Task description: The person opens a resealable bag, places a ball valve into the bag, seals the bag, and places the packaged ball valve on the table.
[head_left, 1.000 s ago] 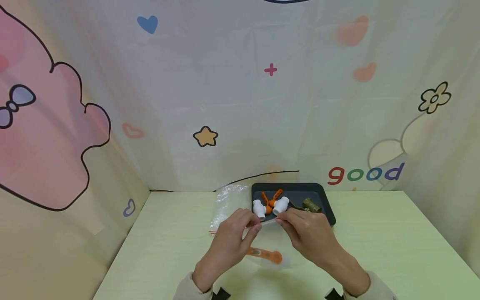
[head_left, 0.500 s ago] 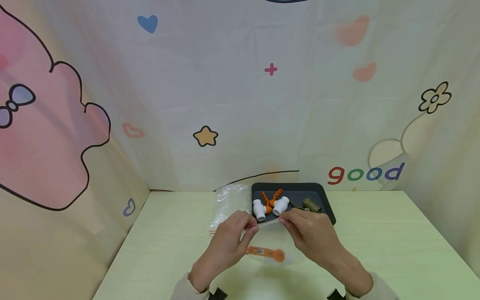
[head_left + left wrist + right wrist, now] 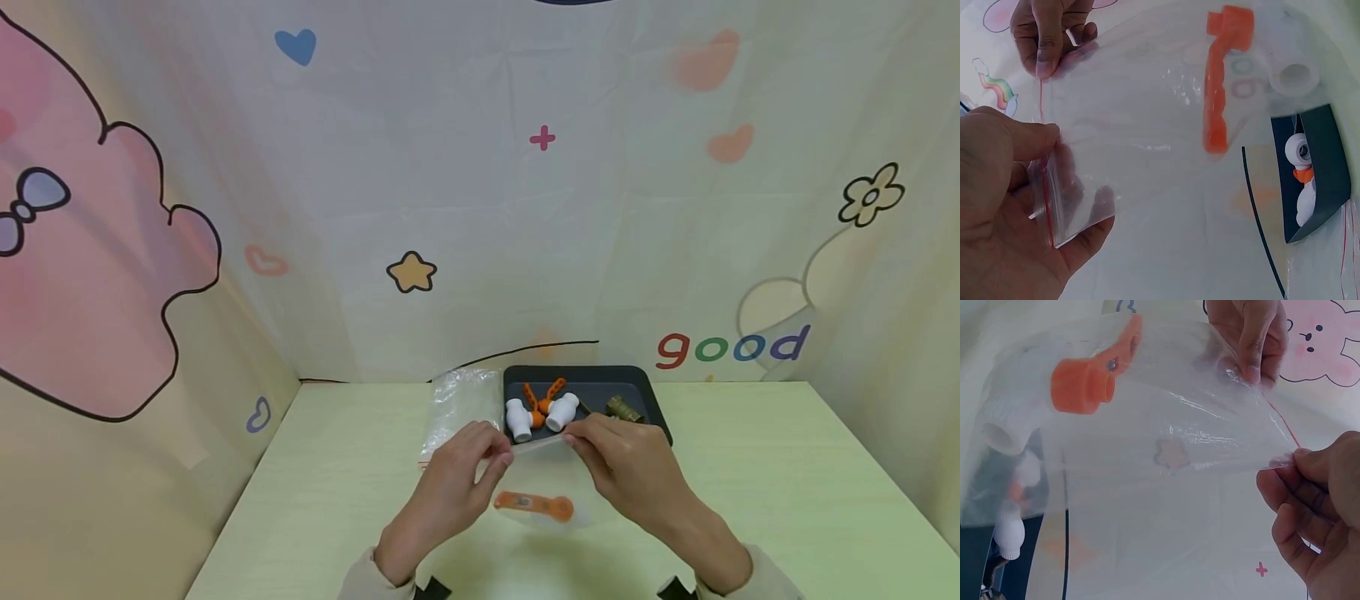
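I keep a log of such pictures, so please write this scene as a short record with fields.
left hand: pinches clear bag at red-lined edge
right hand: pinches the same edge
bag contents: white part with orange handle
edge state: open or closed, cannot tell
dark tray: two white parts with orange pieces, an olive-green item
second clear bag: left of tray

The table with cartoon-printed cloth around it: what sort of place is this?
Probably a small indoor workspace, perhaps a packing corner: cartoon-printed cloth hangs behind a pale table, a dark tray holds orange-and-white parts, and a clear bag contains a similar part.
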Motion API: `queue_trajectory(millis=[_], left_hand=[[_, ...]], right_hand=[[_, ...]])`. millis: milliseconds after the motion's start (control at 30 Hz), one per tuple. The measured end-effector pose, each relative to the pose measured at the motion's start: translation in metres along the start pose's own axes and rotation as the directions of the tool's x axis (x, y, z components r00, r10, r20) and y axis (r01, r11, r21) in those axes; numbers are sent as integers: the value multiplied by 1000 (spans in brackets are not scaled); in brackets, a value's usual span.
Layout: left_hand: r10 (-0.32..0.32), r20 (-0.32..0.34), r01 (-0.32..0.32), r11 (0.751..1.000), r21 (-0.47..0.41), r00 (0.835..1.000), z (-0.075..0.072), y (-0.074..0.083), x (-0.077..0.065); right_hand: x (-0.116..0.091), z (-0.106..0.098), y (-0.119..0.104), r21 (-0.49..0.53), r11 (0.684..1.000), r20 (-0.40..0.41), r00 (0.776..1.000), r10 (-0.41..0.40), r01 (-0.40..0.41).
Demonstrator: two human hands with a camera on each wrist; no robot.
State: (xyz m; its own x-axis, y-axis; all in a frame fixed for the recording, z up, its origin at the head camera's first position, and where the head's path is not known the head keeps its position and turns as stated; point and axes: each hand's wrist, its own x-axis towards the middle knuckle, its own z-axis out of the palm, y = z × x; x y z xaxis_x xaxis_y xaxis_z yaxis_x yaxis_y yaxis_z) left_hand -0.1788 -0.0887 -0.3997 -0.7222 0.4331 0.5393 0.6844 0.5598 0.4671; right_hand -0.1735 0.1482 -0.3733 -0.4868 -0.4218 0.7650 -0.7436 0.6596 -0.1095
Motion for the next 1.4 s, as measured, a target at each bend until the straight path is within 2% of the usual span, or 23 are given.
queue_trajectory(millis=[100, 400, 700, 867, 1133, 1300, 1400], left_hand=[[19, -23, -18, 1000, 10, 1000, -1, 1, 1], [-66, 18, 66, 998, -15, 998, -7, -3, -3], [-6, 15, 6, 1000, -15, 1000, -7, -6, -4], [-19, 25, 19, 1000, -13, 1000, -6, -6, -5], [-74, 29, 75, 997, -34, 997, -4, -10, -8], [-69, 21, 70, 995, -75, 997, -3, -13, -9], [-43, 1, 43, 993, -106, 999, -1, -15, -9]], right_hand=[[1, -1, -1, -3, 1000, 7, 1000, 7, -7], [2, -5, 0, -7, 1000, -8, 1000, 3, -3], [0, -5, 1, 2, 1000, -15, 1000, 7, -7], [0, -5, 1, 7, 1000, -26, 1000, -1, 1], [1, -8, 2, -9, 1000, -24, 1000, 9, -9], [2, -9, 3, 1, 1000, -40, 999, 4, -4], [1, -10, 3, 9, 1000, -40, 999, 7, -7]])
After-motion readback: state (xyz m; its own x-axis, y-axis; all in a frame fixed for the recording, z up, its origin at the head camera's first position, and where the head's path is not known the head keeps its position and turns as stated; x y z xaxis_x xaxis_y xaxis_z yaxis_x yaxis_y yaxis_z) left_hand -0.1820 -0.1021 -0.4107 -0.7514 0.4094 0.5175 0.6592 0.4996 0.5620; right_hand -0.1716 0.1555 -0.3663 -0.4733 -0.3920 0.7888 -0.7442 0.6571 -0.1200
